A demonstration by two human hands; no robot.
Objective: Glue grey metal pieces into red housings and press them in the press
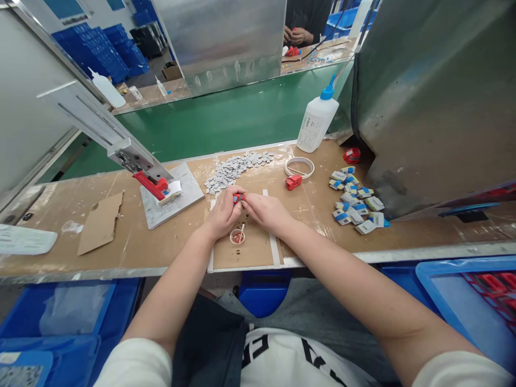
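Note:
Over the middle of the bench, my left hand (pixel 224 214) is closed around a small red part (pixel 238 198) with a grey-blue face. My right hand (pixel 264 210) pinches at the part's right side, its fingertips meeting the left hand's; they hide much of it. Just below the hands is a small round cup (pixel 237 236) of reddish stuff with a white stick (pixel 242 231) in it. Behind the hands lies a spread of small grey flat pieces (pixel 229 171). Another red part (pixel 293 182) rests beside a roll of tape (pixel 299 167).
A metal stand with a red clamp (pixel 151 185) rises at left, near torn cardboard (pixel 100 223). A white bottle with a blue cap (pixel 317 121) stands at the back. Several small blue-and-white blocks (pixel 355 204) lie at right. Beyond the green belt (pixel 242 115), another person's hands (pixel 298 36) show.

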